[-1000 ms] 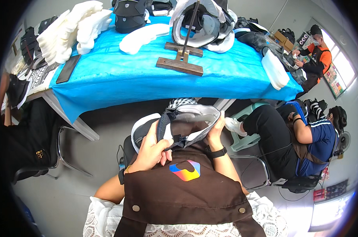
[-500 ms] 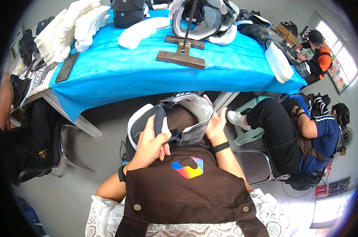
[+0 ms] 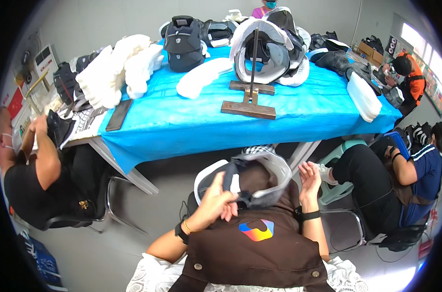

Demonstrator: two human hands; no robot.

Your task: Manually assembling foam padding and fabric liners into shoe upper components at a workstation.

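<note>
A half-made grey bag piece (image 3: 274, 194) with a pale lining and a dark zipper-like band lies on my lap, bent into an open ring. My left hand (image 3: 216, 200) grips its left side by the dark band, fingers closed round the edge. To the right of the piece, my right hand (image 3: 309, 181) is raised with palm and fingers spread, holding nothing and apart from the rim. Brown apron cloth (image 3: 260, 177) shows through the ring. The fingertips of my left hand are partly blurred.
Ahead stands a table with a blue cover (image 3: 182, 126). On it are a metal stand (image 3: 250, 108), white foam pieces (image 3: 111, 73), a black backpack (image 3: 183, 46) and a large half-sewn bag (image 3: 267, 53). Seated people flank me at left (image 3: 36, 190) and right (image 3: 420, 180).
My right hand has come away from the rim of the bag piece and opened to the right. My left hand keeps its grip. The view has tilted up, showing more of the table.
</note>
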